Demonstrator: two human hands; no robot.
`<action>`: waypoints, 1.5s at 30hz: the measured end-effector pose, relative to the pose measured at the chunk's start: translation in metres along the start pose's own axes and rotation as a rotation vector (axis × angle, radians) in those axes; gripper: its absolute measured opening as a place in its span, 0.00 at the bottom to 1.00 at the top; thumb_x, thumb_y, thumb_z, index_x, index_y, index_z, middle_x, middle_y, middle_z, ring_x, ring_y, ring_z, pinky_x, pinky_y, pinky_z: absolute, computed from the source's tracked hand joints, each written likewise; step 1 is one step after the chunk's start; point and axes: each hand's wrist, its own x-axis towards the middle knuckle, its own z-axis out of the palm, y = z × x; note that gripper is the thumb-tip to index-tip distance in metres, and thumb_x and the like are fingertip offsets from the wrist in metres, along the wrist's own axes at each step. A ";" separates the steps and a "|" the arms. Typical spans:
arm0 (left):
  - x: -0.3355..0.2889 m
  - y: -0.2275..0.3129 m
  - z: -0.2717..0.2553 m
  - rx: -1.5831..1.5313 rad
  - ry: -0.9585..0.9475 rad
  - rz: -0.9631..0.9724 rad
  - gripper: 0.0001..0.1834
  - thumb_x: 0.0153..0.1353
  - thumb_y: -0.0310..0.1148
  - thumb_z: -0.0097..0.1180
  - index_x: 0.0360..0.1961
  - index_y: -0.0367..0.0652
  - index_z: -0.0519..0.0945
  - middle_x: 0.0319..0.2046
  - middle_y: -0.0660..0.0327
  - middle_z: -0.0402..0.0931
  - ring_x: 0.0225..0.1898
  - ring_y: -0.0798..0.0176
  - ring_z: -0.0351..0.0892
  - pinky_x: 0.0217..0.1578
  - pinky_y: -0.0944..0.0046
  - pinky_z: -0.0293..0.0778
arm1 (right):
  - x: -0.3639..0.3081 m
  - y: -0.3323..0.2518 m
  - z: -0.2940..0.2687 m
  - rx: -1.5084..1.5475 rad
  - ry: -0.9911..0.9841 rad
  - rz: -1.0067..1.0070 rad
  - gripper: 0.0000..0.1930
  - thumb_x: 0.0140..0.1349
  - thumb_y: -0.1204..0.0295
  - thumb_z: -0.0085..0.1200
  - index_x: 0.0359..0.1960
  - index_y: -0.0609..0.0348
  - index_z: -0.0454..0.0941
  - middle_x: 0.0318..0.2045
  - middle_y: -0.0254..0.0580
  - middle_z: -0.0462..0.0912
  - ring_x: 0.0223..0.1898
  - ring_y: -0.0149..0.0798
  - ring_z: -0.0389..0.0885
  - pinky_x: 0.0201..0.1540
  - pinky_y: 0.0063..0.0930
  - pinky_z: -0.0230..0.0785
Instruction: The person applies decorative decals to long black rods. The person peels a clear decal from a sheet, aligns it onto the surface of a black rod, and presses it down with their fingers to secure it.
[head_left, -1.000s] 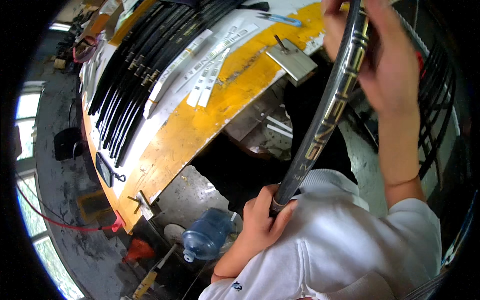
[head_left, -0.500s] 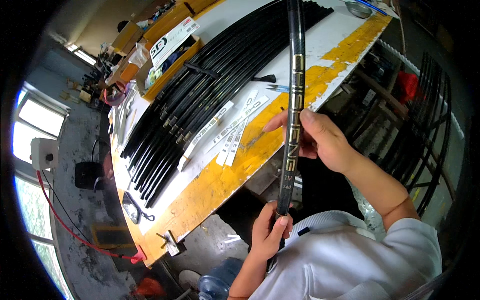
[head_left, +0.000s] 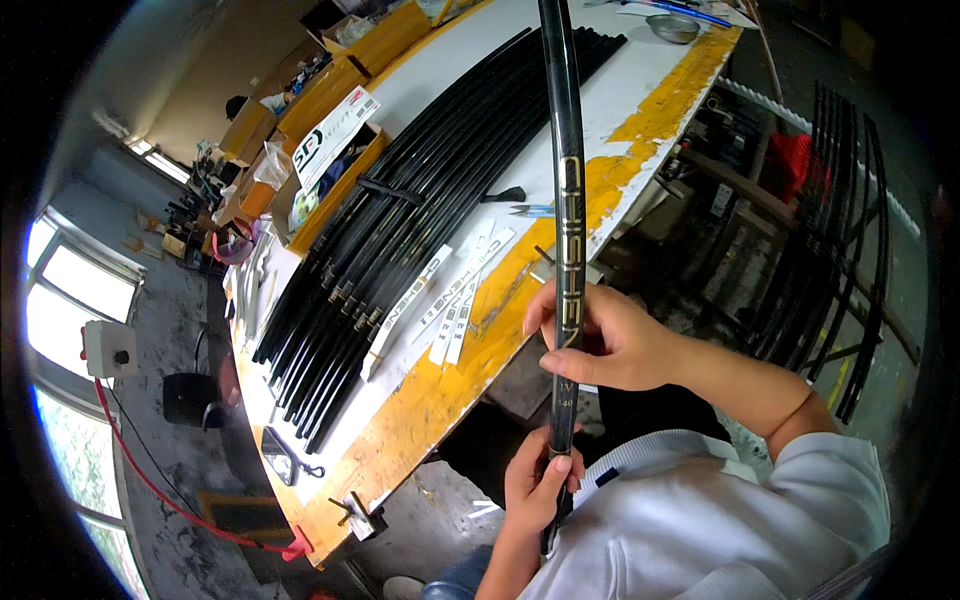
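Lower along the black rod [head_left: 568, 120], the right hand [head_left: 622, 345] has moved nearer to the left hand [head_left: 534, 486], which pinches it near the bottom. The right thumb crosses its front; whether it presses, I cannot tell. Its upper part passes before the worktop [head_left: 385, 425] carrying dark tubes [head_left: 430, 165].

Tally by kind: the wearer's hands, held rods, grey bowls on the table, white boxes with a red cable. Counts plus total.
Bare left hand and bare right hand: 2
Long glossy black rod with gold lettering: 1
Round grey bowl: 1
White box with red cable: 1
Total: 5
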 end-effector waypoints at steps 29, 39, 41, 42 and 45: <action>0.058 -0.024 0.111 0.737 -0.500 0.054 0.31 0.57 0.24 0.59 0.61 0.35 0.61 0.49 0.48 0.73 0.46 0.56 0.76 0.47 0.62 0.72 | -0.184 0.024 -0.080 -0.454 1.148 0.201 0.20 0.57 0.68 0.56 0.49 0.59 0.66 0.36 0.48 0.77 0.38 0.41 0.78 0.43 0.35 0.69; 0.052 -0.025 0.079 0.927 -0.399 0.104 0.22 0.55 0.23 0.58 0.53 0.37 0.72 0.44 0.51 0.74 0.46 0.55 0.75 0.45 0.61 0.72 | -0.254 0.049 -0.262 -1.138 1.257 1.091 0.36 0.57 0.55 0.57 0.59 0.71 0.62 0.31 0.52 0.83 0.34 0.51 0.83 0.33 0.41 0.77; 0.050 -0.028 0.077 0.922 -0.383 0.127 0.20 0.55 0.24 0.58 0.51 0.36 0.74 0.42 0.50 0.75 0.43 0.53 0.76 0.43 0.60 0.72 | -0.252 0.051 -0.280 -1.161 1.203 1.185 0.38 0.57 0.53 0.57 0.60 0.71 0.61 0.29 0.50 0.83 0.31 0.47 0.83 0.28 0.38 0.76; 0.049 -0.028 0.077 0.918 -0.381 0.127 0.19 0.55 0.25 0.59 0.50 0.36 0.74 0.41 0.50 0.75 0.42 0.51 0.75 0.43 0.59 0.72 | -0.252 0.053 -0.286 -1.190 1.187 1.210 0.38 0.58 0.53 0.57 0.61 0.71 0.60 0.28 0.49 0.83 0.29 0.46 0.83 0.25 0.36 0.76; 0.049 -0.023 0.080 0.916 -0.370 0.121 0.18 0.55 0.26 0.59 0.48 0.36 0.75 0.40 0.50 0.75 0.40 0.50 0.76 0.41 0.58 0.72 | -0.252 0.062 -0.303 -1.282 1.154 1.236 0.39 0.59 0.53 0.56 0.64 0.70 0.57 0.24 0.46 0.82 0.23 0.42 0.81 0.19 0.32 0.73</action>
